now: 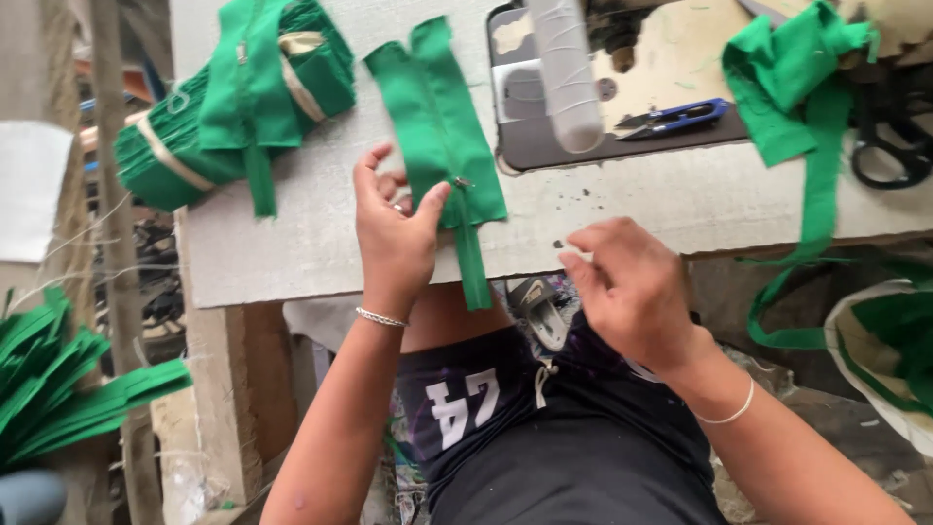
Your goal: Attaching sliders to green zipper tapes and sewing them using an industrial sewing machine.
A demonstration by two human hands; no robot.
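A green fabric piece with a zipper (439, 126) lies on the white worktable (321, 224), its zipper tail hanging over the front edge. My left hand (394, 233) pinches this piece near the metal zipper pull (463, 182), thumb on top. Just below the table's front edge hovers my right hand (632, 287), fingers curled and holding nothing that I can see.
Tied bundles of green zipper pieces (233, 97) sit at the table's left. A sewing machine bed (603, 107) with blue thread snips (671, 118) is ahead. Loose green fabric (792, 87) and black scissors (889, 146) lie right. More green strips (58, 389) lie lower left.
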